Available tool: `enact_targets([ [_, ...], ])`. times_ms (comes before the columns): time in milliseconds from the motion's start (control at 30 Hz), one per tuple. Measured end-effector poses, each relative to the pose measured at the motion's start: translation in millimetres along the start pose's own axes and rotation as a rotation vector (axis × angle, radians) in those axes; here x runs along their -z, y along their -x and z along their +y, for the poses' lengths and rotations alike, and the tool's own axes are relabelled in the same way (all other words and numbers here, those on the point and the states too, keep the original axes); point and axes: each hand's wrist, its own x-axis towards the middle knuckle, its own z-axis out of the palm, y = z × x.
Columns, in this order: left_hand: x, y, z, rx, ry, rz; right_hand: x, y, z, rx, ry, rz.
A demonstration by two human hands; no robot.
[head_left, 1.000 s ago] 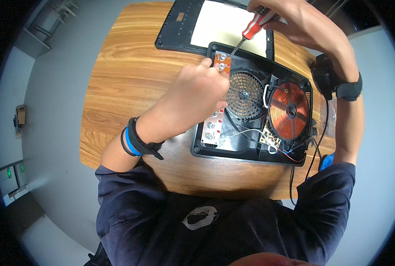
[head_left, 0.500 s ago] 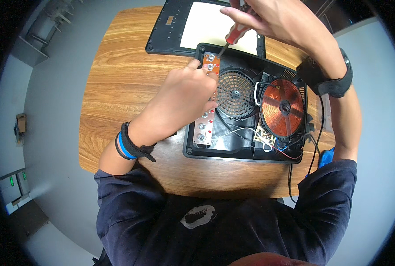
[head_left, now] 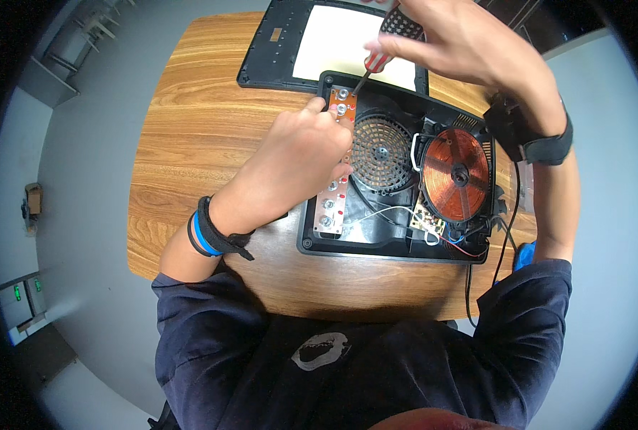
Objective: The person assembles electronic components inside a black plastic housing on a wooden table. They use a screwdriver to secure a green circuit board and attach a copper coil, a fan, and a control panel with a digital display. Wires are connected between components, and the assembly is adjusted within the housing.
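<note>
A long, narrow circuit board (head_left: pixel 332 204) with round buttons and red parts lies along the left side of an open black induction cooker housing (head_left: pixel 390 251). My left hand (head_left: pixel 297 147) lies across the middle of this board, fingers curled over it and thumb at its right edge, hiding part of it. At the far end, the shaft of a screwdriver (head_left: pixel 377 63) slants down to the board's upper right corner. My right hand (head_left: pixel 455 39) is closed loosely round its handle, patterned with stars and red-and-white stripes; some fingers are cut off by the upper edge.
Right of the board sit a round fan grille (head_left: pixel 380 150) and a copper coil (head_left: pixel 456 175). Thin wires run to a small circuit board (head_left: pixel 428 218). Behind lies a black cover (head_left: pixel 272 54) with a whitish panel. A black cable (head_left: pixel 469 290) hangs over the wooden table's (head_left: pixel 190 143) near edge.
My right hand has shifted slightly right and its hold has loosened, showing more of the screwdriver's handle, which has turned. My left hand stays on the board.
</note>
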Motion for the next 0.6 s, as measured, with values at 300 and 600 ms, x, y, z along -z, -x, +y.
enact_targets([
  [300,0,0,-1,-0.001,-0.004,-0.005,-21,-3,17,0.134,-0.018,0.147],
  [600,4,-7,3,0.004,-0.019,-0.041,26,29,-23,-0.398,-0.118,0.317],
])
